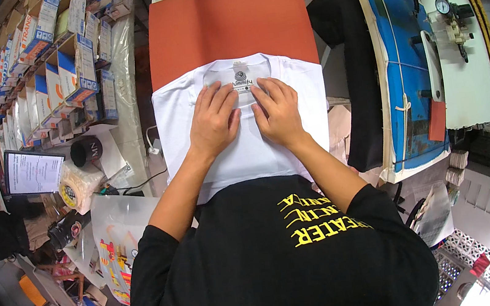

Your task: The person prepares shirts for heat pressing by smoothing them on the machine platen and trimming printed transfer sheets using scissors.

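Note:
A white T-shirt (174, 119) lies over the near part of an orange-red press pad (228, 28), its neckline toward the far side. Inside the neck opening sits a small dark printed label (241, 75), on what looks like a clear film. My left hand (214, 117) rests at the label's left side, fingertips down on the collar area. On the other side my right hand (276, 108) does the same, its fingers stretched forward and slightly curved. Both hands are open and nothing shows in their grip. The shirt's lower part runs down toward my black shirt.
To the right stands a heat press (462, 62) with a pressure gauge (443, 5) and a blue panel (401, 70). Shelved cardboard boxes (53, 85) fill the far left. A tablet (34, 171), a dark mug (85, 151) and a tape roll (69, 194) sit at left.

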`<control>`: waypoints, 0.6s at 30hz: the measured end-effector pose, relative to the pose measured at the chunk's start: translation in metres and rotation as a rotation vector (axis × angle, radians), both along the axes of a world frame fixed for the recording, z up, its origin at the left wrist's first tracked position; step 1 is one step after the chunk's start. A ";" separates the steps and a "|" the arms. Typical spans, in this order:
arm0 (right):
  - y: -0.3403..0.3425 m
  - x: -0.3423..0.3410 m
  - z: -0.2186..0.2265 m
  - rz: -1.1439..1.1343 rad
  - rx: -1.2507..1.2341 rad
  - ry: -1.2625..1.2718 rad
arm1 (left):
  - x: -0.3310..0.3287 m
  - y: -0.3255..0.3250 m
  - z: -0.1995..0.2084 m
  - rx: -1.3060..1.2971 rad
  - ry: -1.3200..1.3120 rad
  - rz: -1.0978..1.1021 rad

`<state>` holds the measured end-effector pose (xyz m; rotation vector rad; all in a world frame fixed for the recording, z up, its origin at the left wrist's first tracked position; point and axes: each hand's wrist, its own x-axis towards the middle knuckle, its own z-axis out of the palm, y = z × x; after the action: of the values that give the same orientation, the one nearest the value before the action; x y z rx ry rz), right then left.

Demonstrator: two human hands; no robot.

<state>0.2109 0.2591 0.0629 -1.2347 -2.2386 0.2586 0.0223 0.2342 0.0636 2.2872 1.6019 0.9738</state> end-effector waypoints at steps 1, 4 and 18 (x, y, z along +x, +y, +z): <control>0.000 0.000 0.000 0.001 -0.007 0.001 | 0.000 0.000 0.000 -0.001 -0.005 -0.001; 0.000 0.000 0.000 0.000 -0.009 0.005 | -0.001 -0.001 0.000 -0.001 -0.014 -0.006; 0.004 -0.002 0.006 -0.063 -0.101 0.081 | 0.005 0.011 0.000 0.003 0.017 0.024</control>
<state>0.2086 0.2635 0.0692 -1.3216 -2.1363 0.3941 0.0272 0.2456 0.0639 2.2893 1.6393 0.9650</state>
